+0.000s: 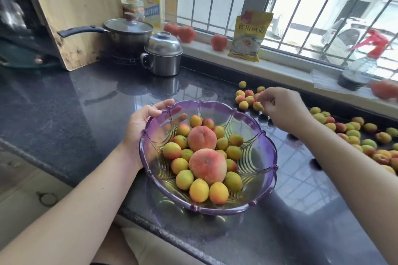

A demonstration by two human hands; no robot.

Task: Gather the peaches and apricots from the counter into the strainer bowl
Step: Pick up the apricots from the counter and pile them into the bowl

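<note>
The dark polished stone table (64, 101) runs from the lower left to the window sill. Near its front edge sits the purple translucent strainer bowl (254, 198), scalloped at the rim. The left hand (143, 122) grips the bowl's far-left rim, thumb over the edge and fingers curled beneath, seen through the plastic. In the bowl lie two peaches (207, 165), one behind the other, ringed by many small yellow-orange apricots (199, 190).

The right hand (280, 106) reaches to a small cluster of apricots (243, 101) on the table beyond the bowl, its fingers curled and pinching one apricot (257, 106) at the cluster's near edge. A longer spread of loose apricots (353, 135) lies along the table to the right, below the sill.
</note>
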